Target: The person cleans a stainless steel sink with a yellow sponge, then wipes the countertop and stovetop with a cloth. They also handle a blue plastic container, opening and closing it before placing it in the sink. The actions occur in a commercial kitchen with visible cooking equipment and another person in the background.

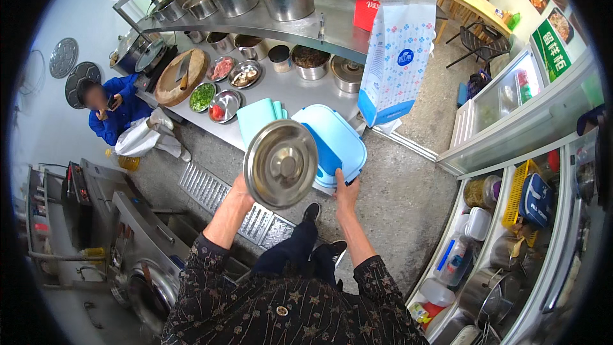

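Observation:
My left hand [241,189] holds a round stainless steel pot lid [281,163] by its near left edge. The lid is tilted up, its centre facing me, and it hides most of my fingers. In my right hand [346,190] is the near end of a light blue plastic box or lid [333,127] with rounded corners; my thumb rests on top. The steel lid overlaps the blue piece's left side, and I cannot tell if they touch. Just behind them, a folded mint-green cloth [261,114] lies at the steel counter's front edge.
On the steel counter [191,114] stand a round chopping board [167,87] with a cleaver [181,68], several food bowls and steel pots. A patterned paper-towel pack [400,57] hangs at the right. A person in blue [119,100] sits left. Open shelves [495,187] line the right.

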Motion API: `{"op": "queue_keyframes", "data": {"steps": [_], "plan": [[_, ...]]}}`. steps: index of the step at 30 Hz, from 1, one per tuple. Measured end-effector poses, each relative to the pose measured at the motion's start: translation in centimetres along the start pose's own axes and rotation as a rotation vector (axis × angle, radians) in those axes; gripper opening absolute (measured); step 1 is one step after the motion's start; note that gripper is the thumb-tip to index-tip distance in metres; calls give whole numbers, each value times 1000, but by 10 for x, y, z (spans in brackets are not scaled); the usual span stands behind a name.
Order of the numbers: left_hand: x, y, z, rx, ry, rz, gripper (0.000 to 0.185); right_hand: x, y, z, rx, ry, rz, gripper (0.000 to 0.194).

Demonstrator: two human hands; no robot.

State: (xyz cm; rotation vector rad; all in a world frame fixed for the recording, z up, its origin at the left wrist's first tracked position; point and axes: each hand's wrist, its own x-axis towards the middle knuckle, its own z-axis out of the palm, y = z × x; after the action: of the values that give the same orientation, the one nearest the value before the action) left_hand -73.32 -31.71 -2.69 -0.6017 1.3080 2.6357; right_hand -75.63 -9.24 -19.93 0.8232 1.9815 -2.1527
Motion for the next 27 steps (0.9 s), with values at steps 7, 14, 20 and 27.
{"op": "queue_keyframes", "data": {"steps": [7,14,20,27], "plan": [[27,72,26,570,-216,383,25,-15,8,-43,-36,59,31,67],[49,166,-3,1099,-34,781,28,-77,54,-114,-51,177,-25,28],[49,215,-33,1040,73,832,27,-83,80,-97,-88,26,44,22],[52,220,-51,715,37,586,27,-62,31,-29,-136,-253,-123,25]]}}
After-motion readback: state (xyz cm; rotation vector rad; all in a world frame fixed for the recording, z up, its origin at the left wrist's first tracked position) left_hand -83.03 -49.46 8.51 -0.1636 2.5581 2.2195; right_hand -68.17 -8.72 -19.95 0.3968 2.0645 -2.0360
